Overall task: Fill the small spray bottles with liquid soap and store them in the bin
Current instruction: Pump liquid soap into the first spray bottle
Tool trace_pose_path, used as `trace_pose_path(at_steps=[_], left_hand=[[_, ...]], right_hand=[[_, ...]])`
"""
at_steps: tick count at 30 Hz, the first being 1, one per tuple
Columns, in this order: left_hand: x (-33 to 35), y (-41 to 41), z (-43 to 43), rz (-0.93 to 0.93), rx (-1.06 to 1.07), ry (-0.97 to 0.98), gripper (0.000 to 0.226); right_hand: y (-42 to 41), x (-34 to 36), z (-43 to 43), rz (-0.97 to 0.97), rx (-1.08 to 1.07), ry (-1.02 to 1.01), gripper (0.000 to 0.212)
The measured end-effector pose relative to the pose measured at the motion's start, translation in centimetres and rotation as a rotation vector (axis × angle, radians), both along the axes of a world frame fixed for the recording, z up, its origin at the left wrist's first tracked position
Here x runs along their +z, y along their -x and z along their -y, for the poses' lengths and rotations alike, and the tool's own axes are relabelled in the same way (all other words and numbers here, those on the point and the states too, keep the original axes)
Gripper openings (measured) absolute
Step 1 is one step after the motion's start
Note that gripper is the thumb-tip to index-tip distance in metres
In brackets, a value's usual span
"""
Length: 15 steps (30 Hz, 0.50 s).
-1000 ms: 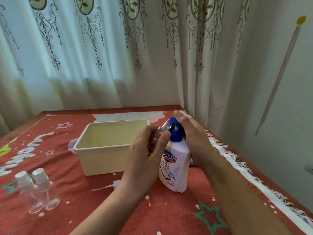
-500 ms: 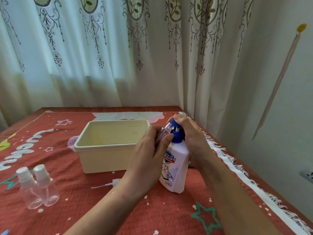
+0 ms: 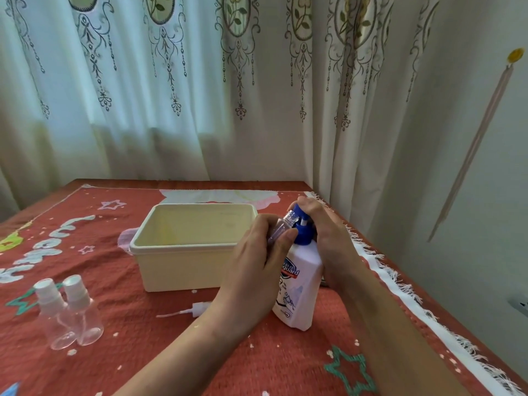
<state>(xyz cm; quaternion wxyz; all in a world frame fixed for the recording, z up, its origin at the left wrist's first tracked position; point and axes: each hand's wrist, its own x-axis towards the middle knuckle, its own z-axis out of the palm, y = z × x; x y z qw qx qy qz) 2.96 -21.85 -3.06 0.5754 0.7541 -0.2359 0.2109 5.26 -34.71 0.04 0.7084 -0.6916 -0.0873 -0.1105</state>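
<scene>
Our left hand (image 3: 254,270) grips a small clear bottle (image 3: 278,230), fingers and thumb curled round its body. The bottle is uncapped and tilted, its threaded mouth pointing up and to the right, close against the blue pump (image 3: 303,232) of the soap bottle (image 3: 300,284). We cannot tell whether the nozzle touches that mouth. We also cannot tell whether any soap is inside, because the hand covers most of the small bottle.

Our right hand (image 3: 328,241) clasps the soap bottle. Its fingers curl over the top of the pump and its palm lies against the bottle's right side. The soap bottle is white and opaque, so we cannot judge its level. It stands on the red cloth (image 3: 128,352) that covers the table (image 3: 234,185).

Just left of the hands sits the cream bin (image 3: 194,248), open-topped, with only its inner walls and floor showing. In front of it, beside our left wrist, a white spray head (image 3: 197,307) lies flat with its thin dip tube pointing left.

Well to the left, two capped spray bottles (image 3: 68,318) stand upright and touching. They are clear enough that we see the cloth through them. A patterned curtain (image 3: 171,95) hangs behind the table.
</scene>
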Motion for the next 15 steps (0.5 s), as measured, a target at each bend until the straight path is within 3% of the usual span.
trace_pose_path(at_steps=[4, 9, 15], left_hand=[[-0.25, -0.05, 0.01, -0.014, -0.003, 0.010, 0.006], [0.29, 0.16, 0.01, -0.016, -0.016, 0.039, 0.007], [0.14, 0.34, 0.03, -0.039, -0.039, 0.029, 0.008]], right_hand=[[-0.10, -0.12, 0.10, 0.025, -0.001, -0.003, 0.020], [0.00, -0.04, -0.07, -0.026, 0.011, -0.068, 0.030], [-0.06, -0.18, 0.10, 0.024, 0.002, -0.010, 0.020]])
